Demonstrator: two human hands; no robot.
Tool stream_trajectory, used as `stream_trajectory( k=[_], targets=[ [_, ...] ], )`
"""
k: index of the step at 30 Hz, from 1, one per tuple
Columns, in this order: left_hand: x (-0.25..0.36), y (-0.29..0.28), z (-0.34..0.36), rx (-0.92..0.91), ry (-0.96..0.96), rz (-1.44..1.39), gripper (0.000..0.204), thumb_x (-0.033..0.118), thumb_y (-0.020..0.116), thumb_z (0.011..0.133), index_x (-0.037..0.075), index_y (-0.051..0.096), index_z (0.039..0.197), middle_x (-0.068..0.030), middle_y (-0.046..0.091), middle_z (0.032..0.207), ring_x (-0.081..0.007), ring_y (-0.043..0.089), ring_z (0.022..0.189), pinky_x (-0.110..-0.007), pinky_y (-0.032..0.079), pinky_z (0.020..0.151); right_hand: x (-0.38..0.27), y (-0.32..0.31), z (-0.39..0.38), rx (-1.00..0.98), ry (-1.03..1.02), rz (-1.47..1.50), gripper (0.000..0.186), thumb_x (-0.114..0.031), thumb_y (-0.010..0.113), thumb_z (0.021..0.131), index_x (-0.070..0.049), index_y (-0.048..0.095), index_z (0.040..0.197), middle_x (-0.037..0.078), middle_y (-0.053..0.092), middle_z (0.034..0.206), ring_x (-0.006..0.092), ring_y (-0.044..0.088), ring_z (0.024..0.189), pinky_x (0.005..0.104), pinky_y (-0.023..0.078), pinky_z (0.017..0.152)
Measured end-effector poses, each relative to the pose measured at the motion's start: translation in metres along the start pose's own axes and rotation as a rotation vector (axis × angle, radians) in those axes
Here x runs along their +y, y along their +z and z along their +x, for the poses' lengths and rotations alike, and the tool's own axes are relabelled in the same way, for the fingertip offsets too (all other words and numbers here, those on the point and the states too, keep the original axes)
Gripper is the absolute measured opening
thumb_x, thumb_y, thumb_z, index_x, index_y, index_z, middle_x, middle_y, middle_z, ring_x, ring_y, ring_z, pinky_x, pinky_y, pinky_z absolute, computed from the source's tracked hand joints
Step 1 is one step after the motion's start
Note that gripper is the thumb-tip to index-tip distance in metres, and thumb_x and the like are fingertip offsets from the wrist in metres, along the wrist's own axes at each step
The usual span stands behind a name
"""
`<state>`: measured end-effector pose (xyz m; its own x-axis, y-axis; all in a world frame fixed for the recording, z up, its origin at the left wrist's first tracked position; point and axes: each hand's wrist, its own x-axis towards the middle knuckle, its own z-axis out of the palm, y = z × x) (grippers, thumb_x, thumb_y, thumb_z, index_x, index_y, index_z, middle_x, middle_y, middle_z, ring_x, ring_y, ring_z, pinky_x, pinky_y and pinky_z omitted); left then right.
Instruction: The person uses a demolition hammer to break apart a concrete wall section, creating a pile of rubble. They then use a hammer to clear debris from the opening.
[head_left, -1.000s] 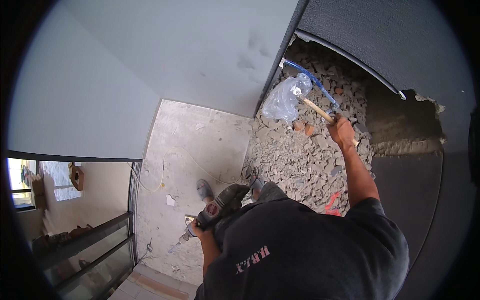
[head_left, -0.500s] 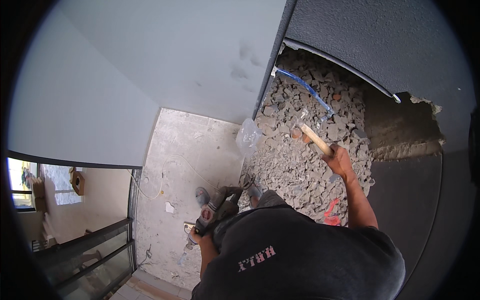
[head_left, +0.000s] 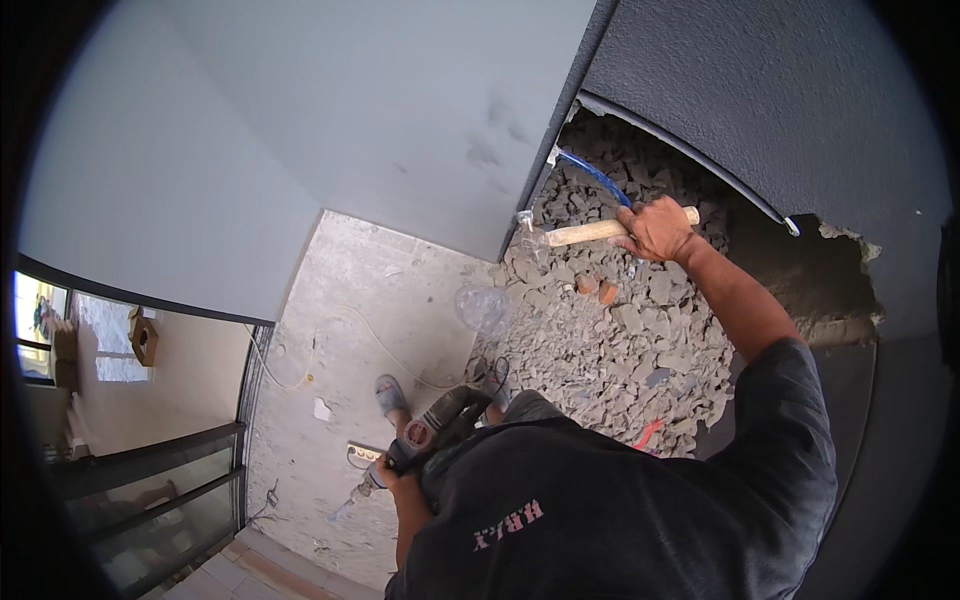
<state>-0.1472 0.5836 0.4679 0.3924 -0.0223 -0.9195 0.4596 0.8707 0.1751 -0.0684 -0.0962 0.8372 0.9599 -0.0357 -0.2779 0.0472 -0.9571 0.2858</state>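
My right hand [head_left: 655,228] is closed round the wooden handle of a hammer [head_left: 588,233], held out over the rubble. Its head is blurred, close to the lower corner of the dark wall edge; I cannot tell whether it touches. A power drill with a long bit [head_left: 430,430] hangs at my left side, its bit pointing down to the left. My left hand [head_left: 385,474] grips it near the front. Past the right hand, a blue hose [head_left: 598,178] runs from the wall edge into the rubble.
Broken grey rubble [head_left: 640,345] covers the ground on the right, beneath a dark wall [head_left: 770,110] with a broken-out opening. A clear plastic bag [head_left: 484,308] lies beside the rubble. A pale cable [head_left: 365,325] and a power strip [head_left: 362,454] lie on the concrete floor near my feet.
My right hand has moved farther away from me, and the hammer has swung up to the wall's edge. My left hand still holds the drill, which has shifted slightly.
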Motion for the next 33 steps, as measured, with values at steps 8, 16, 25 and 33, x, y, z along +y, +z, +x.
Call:
stream_trajectory(
  k=[8, 16, 25, 33],
  targets=[
    [-0.005, -0.018, -0.001, 0.038, 0.045, -0.108, 0.047, 0.034, 0.068, 0.078, 0.01, 0.069, 0.118, -0.0143, 0.064, 0.133, -0.0383, 0.056, 0.125, -0.058, 0.037, 0.115, -0.023, 0.011, 0.014, -0.081, 0.038, -0.032, 0.058, -0.058, 0.05, 0.1, -0.005, 0.066, 0.117, 0.016, 0.074, 0.081, 0.0333, 0.075, 0.079, 0.045, 0.058, 0.071],
    [0.006, -0.042, 0.014, 0.072, 0.039, -0.218, 0.048, 0.037, 0.061, 0.084, 0.007, 0.068, 0.121, -0.0161, 0.064, 0.134, -0.0408, 0.056, 0.125, -0.062, 0.037, 0.114, -0.028, 0.009, 0.019, -0.139, 0.237, 0.1, 0.066, -0.067, 0.046, 0.098, -0.007, 0.074, 0.105, 0.014, 0.076, 0.089, 0.0314, 0.075, 0.088, 0.0434, 0.059, 0.078],
    [0.003, -0.038, 0.01, 0.119, 0.079, -0.216, 0.044, 0.036, 0.062, 0.083, 0.01, 0.069, 0.118, -0.0142, 0.065, 0.132, -0.0389, 0.057, 0.125, -0.062, 0.038, 0.113, -0.009, 0.013, 0.024, -0.17, 0.334, 0.063, 0.068, -0.07, 0.047, 0.097, -0.008, 0.073, 0.105, 0.015, 0.076, 0.089, 0.0314, 0.075, 0.085, 0.0439, 0.059, 0.078],
    [0.008, -0.035, 0.015, 0.045, -0.022, -0.153, 0.039, 0.032, 0.064, 0.081, 0.011, 0.069, 0.112, -0.0127, 0.067, 0.128, -0.0373, 0.058, 0.123, -0.06, 0.038, 0.114, 0.001, 0.028, 0.029, 0.031, 0.078, -0.047, 0.071, -0.074, 0.046, 0.094, -0.008, 0.072, 0.097, 0.015, 0.071, 0.07, 0.0345, 0.073, 0.069, 0.0443, 0.056, 0.065]
  ],
)
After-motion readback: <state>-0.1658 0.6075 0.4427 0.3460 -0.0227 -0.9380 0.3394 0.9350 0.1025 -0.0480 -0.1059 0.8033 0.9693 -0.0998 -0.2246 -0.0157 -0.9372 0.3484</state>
